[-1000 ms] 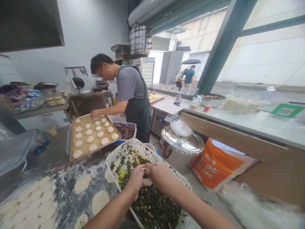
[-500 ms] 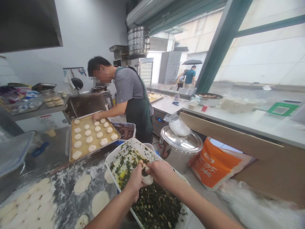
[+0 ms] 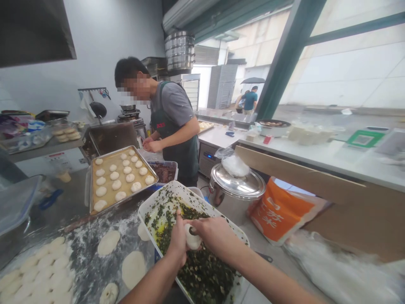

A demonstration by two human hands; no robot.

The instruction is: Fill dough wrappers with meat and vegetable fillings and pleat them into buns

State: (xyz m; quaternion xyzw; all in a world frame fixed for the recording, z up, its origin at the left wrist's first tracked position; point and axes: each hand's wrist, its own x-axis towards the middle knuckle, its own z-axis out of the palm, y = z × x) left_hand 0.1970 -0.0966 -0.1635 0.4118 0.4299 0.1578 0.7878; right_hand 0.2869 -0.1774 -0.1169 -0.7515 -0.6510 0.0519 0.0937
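Both my hands meet over a white tub [image 3: 148,204] of chopped green filling [image 3: 205,274]. My left hand [image 3: 177,241] and my right hand [image 3: 212,233] are closed together on a filled dough wrapper [image 3: 192,239], pinching its edge, with dark filling showing at the top. Flattened dough rounds [image 3: 109,242] lie on the floured counter to the left, beside rows of small dough pieces [image 3: 41,264].
A metal tray [image 3: 91,198] of shaped buns [image 3: 120,196] sits behind the tub. A co-worker in a green apron [image 3: 177,126] stands past it, hands together. A steel pot with lid [image 3: 237,181], an orange bag [image 3: 278,215] and a red filling tub [image 3: 164,171] are nearby.
My hands kept pinching the wrapper shut and shifted slightly lower. The co-worker took a hand off the bun tray, straightened up and turned toward me.
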